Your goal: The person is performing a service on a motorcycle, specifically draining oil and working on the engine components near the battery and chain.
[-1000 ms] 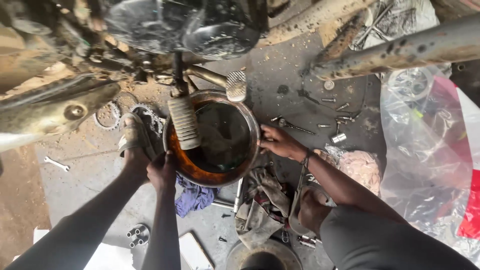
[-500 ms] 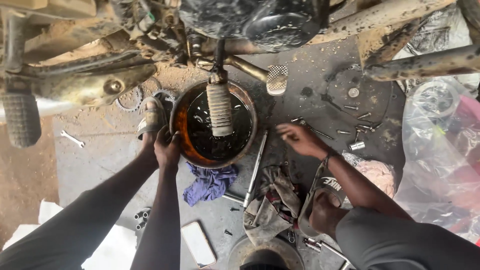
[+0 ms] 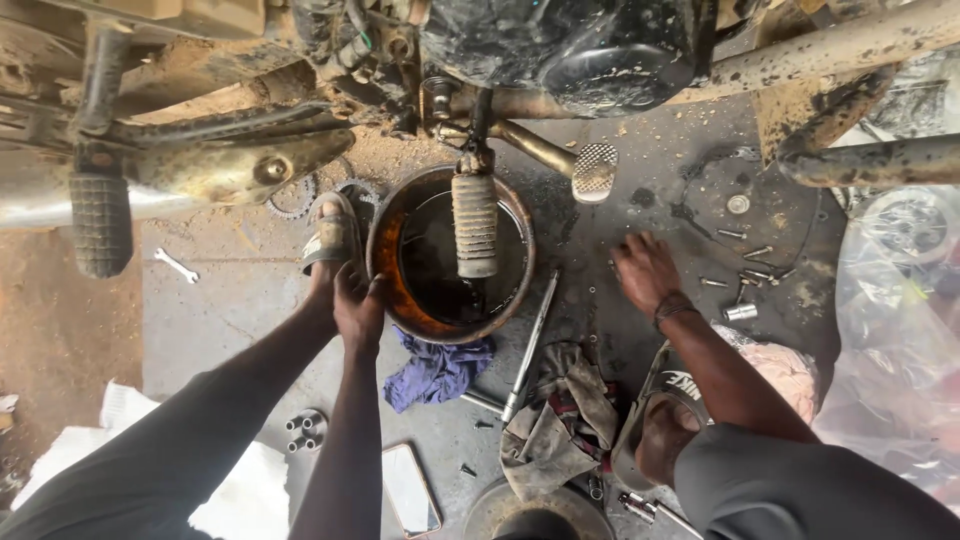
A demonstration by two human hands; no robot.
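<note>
A round rusty pan of dark oil sits on the concrete under a motorcycle engine. A ribbed footpeg hangs over the pan. My left hand curls on the pan's near left rim, beside my sandalled left foot. My right hand, with a band on the wrist, lies palm down on the floor right of the pan, fingers spread and holding nothing. Small bolts lie just right of it.
A blue rag, a long metal rod and a dirty cloth lie below the pan. A phone, sockets and a spanner are on the floor. Clear plastic sheeting lies at the right, and the exhaust pipe hangs above it.
My right hand has slid right, away from the pan's rim and toward the bolts. My left hand stays at the pan's rim. The view has shifted.
</note>
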